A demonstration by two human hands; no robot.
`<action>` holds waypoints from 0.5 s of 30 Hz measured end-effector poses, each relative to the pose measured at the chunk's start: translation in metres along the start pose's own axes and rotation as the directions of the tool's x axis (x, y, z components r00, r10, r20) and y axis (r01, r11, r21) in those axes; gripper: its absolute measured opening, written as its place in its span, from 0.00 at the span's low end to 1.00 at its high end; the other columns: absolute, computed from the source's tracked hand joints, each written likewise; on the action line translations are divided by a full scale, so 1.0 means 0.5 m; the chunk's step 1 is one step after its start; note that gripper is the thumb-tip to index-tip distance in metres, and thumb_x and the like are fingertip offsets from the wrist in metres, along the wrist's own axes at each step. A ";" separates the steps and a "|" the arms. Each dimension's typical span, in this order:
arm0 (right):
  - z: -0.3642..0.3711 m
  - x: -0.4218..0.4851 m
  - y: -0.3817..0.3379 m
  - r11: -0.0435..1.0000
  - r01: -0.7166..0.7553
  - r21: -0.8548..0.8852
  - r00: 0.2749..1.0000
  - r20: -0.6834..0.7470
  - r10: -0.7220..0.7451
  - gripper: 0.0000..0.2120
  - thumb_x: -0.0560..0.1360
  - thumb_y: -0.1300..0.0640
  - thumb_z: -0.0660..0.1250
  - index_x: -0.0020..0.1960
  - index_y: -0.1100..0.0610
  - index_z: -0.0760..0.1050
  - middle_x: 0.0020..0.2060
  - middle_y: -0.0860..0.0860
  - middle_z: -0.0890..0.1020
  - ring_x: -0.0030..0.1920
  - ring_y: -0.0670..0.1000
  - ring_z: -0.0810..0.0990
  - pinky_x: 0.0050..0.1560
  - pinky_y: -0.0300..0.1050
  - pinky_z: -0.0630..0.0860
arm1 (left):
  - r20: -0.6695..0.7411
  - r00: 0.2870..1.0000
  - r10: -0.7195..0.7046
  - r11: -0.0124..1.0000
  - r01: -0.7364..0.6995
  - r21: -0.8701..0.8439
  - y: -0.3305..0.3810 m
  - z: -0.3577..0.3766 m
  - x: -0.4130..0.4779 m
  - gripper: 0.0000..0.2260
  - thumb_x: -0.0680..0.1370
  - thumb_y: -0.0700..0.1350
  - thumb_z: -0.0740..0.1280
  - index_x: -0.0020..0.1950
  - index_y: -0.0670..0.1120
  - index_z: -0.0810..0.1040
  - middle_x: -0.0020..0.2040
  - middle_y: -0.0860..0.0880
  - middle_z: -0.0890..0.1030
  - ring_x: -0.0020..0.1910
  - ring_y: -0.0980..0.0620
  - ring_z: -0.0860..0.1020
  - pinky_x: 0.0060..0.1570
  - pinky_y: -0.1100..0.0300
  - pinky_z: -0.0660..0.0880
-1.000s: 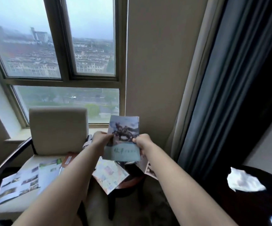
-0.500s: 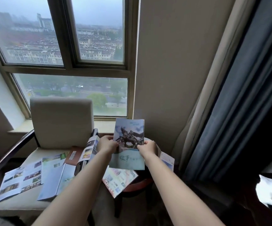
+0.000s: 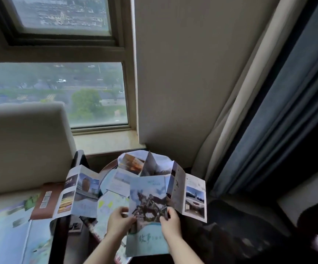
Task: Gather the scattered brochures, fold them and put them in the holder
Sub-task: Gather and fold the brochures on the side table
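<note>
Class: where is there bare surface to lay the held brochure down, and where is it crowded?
Bare: the window sill, between window frame and round table; a strip of chair seat under the backrest, left of the brown brochure. Crowded: that table, covered by unfolded brochures, and the seat's front.

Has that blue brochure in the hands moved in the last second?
Yes. The blue brochure has dropped: its top once reached the windowsill, now it hangs below it, over the round table.

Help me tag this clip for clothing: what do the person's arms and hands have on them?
Nothing that shows. The left hand and right hand are ungloved, and both forearms are bare down to the frame's edge: no sleeve, watch or bracelet. The blur leaves rings uncertain.
</note>
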State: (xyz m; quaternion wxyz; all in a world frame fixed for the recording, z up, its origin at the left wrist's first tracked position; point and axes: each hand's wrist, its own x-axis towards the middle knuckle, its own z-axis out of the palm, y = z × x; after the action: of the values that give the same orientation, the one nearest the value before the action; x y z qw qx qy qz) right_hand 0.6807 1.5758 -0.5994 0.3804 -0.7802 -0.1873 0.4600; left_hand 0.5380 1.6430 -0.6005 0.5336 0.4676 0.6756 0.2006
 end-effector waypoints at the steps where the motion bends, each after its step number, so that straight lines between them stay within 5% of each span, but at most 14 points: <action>1: -0.018 0.025 0.009 1.000 -0.018 0.019 1.000 -0.016 0.018 0.11 0.78 0.69 0.60 0.57 0.59 0.73 0.58 0.57 0.80 0.56 0.55 0.79 0.49 0.40 0.73 | 0.041 0.999 -0.009 0.999 0.010 -0.038 0.003 0.025 0.014 0.09 0.68 0.34 0.72 0.46 0.41 0.79 0.36 0.43 0.82 0.32 0.48 0.78 0.31 0.60 0.73; 5: -0.123 0.132 0.016 0.995 -0.047 0.090 0.990 -0.128 0.058 0.17 0.78 0.69 0.62 0.66 0.64 0.71 0.62 0.60 0.77 0.62 0.61 0.76 0.60 0.49 0.73 | 0.147 0.989 0.016 0.995 -0.002 -0.097 0.035 0.139 0.074 0.04 0.76 0.41 0.65 0.46 0.44 0.80 0.37 0.46 0.81 0.36 0.48 0.78 0.38 0.54 0.75; 8: -0.223 0.209 0.010 0.990 -0.012 0.137 0.973 -0.226 0.043 0.12 0.77 0.72 0.62 0.59 0.66 0.75 0.55 0.64 0.80 0.52 0.57 0.79 0.53 0.48 0.72 | 0.073 0.980 0.185 0.923 -0.199 0.329 0.054 0.228 0.123 0.10 0.76 0.52 0.63 0.52 0.49 0.76 0.51 0.49 0.80 0.51 0.49 0.79 0.50 0.54 0.76; 12: -0.323 0.279 0.002 0.987 -0.005 0.163 0.953 -0.298 0.055 0.07 0.78 0.67 0.63 0.53 0.58 0.74 0.52 0.63 0.81 0.53 0.61 0.80 0.57 0.57 0.76 | 0.130 0.973 0.190 0.741 -0.229 0.632 0.075 0.342 0.161 0.27 0.71 0.62 0.68 0.63 0.47 0.68 0.59 0.47 0.73 0.60 0.45 0.74 0.48 0.55 0.74; 15: -0.356 0.309 0.002 0.984 -0.015 0.180 0.947 -0.312 0.072 0.07 0.80 0.65 0.62 0.55 0.57 0.73 0.53 0.62 0.80 0.56 0.65 0.80 0.60 0.66 0.76 | 0.105 0.981 0.164 0.667 -0.189 0.721 0.062 0.387 0.180 0.21 0.74 0.51 0.67 0.62 0.47 0.65 0.58 0.46 0.73 0.57 0.44 0.74 0.46 0.54 0.74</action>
State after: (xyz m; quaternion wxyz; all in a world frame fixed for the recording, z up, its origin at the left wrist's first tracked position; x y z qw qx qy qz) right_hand 0.9120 1.5994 -0.6381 0.4622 -0.8115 -0.0652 0.3514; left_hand 0.7272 1.6898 -0.6922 0.2928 0.7067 0.6428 -0.0407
